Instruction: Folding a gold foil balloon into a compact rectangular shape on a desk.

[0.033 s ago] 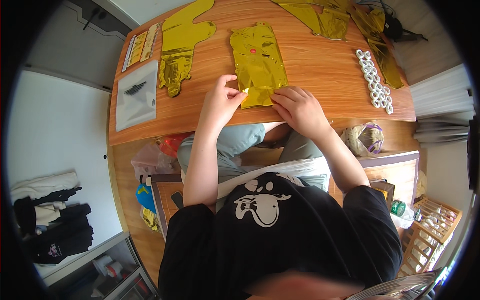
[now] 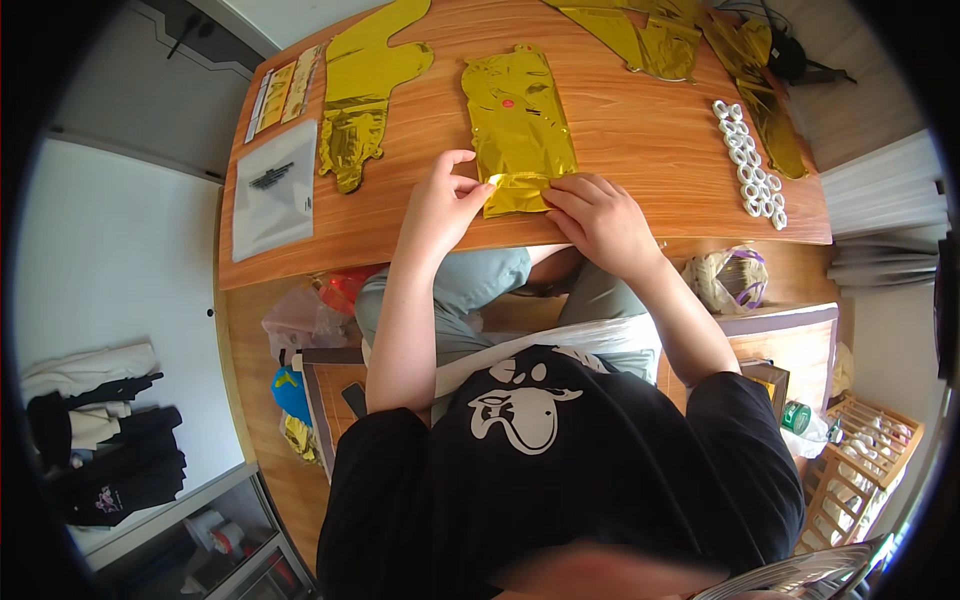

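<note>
ok so clock-wise (center of view = middle of the dial): the gold foil piece (image 2: 520, 120) is at 12, lying flat on the wood-grain tabletop (image 2: 660, 150), its bottom end right by the near edge. It's long, shiny, crinkly, w/ a small red spot (image 2: 508, 103) on its upper half and a crease running across the bottom bit.

L hand (image 2: 440, 200) is on the foil's 8 o'clock side, thumb + a fingertip held narrow on the edge, index finger lifted off and pointing up along the side. R hand (image 2: 600, 218) is on the 4 o'clock side, fingers bent and bunched close, also narrow on the foil's edge near the crease. Can't tell how hard either one is gripping tbh.

Other stuff: another gold foil shape (image 2: 360, 70) at 11, w/ a rounded bump sticking out to its right and a wrinkly lower end. Clear plastic bag w/ dark print (image 2: 245, 215) at 10, some printed cards (image 2: 283, 95) just above it. At 1 there's more gold foil (image 2: 665, 45), and a long foil strip (image 2: 780, 130) at 2, next to a bunch of white rings (image 2: 747, 170) lined up in rows.

Off the table: tied-up plastic bag (image 2: 725, 280) approx at 3, wooden rack (image 2: 860, 450) at 4, hung clothes (image 2: 110, 440) at 8.
</note>
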Demonstrator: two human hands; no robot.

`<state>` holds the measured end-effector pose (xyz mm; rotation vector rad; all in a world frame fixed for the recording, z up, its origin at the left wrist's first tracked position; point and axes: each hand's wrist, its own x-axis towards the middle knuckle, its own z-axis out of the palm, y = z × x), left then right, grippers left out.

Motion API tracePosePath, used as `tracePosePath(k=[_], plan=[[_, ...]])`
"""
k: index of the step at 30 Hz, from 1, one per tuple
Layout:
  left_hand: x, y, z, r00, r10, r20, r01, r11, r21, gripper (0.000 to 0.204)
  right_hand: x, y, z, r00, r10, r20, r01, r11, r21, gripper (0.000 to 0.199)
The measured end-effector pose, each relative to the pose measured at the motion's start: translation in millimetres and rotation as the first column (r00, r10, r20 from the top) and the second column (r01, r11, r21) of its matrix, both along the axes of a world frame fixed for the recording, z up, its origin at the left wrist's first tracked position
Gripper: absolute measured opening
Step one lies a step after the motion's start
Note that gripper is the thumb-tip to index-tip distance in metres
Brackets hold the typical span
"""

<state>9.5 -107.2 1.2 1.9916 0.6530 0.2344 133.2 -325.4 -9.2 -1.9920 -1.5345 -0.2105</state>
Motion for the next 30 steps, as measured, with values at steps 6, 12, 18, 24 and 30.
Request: tracePosePath(k=[6,12,18,24,30], plan=[[-3.3,3.0,-5.7,0.999,0.027,0.037,-0.028,0.999,0.030,0.052,-2.4,-5.0,-2.2,1.000,0.005,0.007,-0.005,1.000,-0.011,0.028],[-7.8,-5.3,-0.8,0.996,0.080,0.030,-0.085,0.958,0.275,0.044,-1.0,-10.2,-4.9,0.998,0.013,0.068,-0.009,0.998,-0.061,0.035],[-20.2,9.0,-22.4,0.935,-0.305,0.179,0.096,0.706,0.702,0.038,-2.1,-16.4,-2.0,0.992,0.042,0.118,-0.023,0.988,-0.155,0.044],[-44.5,-1.3,-15.7,0.798,-0.600,-0.057,0.385,0.434,0.814,0.052,-2.6,-24.4,-2.0,0.988,0.057,0.140,-0.029,0.981,-0.194,0.047],[-59.8,-2.0,-30.3,0.741,-0.671,-0.037,0.339,0.326,0.883,0.048,-4.5,-42.0,-10.8,0.963,0.143,0.227,-0.120,0.986,-0.113,0.040]])
